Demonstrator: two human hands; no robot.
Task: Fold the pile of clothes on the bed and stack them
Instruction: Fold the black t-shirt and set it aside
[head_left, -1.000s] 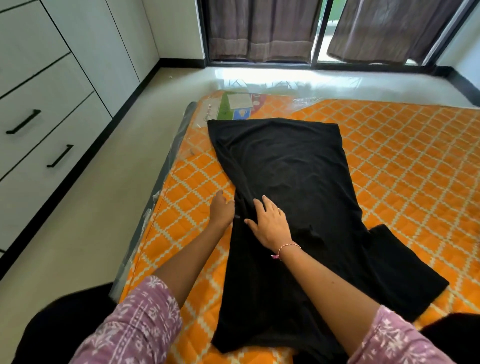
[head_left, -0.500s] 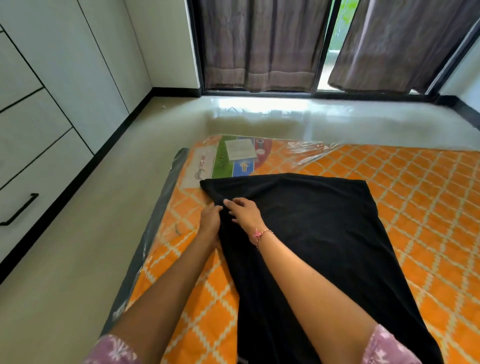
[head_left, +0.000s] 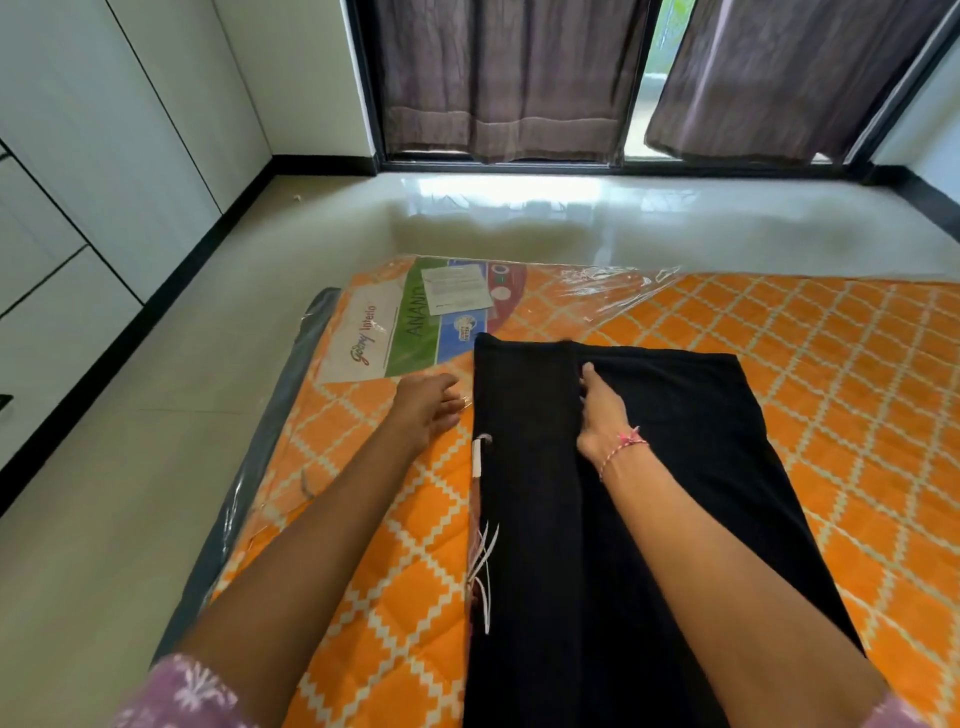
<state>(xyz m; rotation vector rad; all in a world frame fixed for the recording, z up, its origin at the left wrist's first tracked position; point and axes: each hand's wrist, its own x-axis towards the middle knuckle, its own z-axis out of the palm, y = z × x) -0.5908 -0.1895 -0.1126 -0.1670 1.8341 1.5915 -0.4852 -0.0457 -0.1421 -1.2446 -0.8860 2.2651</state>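
A long black garment (head_left: 675, 467) lies flat on the orange quilted mattress (head_left: 857, 415). Its left side is folded over into a narrow flap (head_left: 524, 467) running away from me. My right hand (head_left: 602, 415) sits at the flap's right edge near the far end, thumb on top and fingers tucked under the cloth, pinching it. My left hand (head_left: 428, 408) is just left of the garment over the mattress, fingers loosely spread and holding nothing. A white tag (head_left: 477, 457) and white strings (head_left: 483, 571) show along the folded left edge.
The mattress's far left corner still carries clear plastic wrap and a printed label (head_left: 415, 322). White wardrobe drawers (head_left: 62, 312) line the left wall across a strip of glossy floor. Dark curtains (head_left: 498, 78) hang over the window beyond.
Both hands slid up the garment's left edge to its far end. The left side now lies folded over to the right, and my left hand has let go of it.
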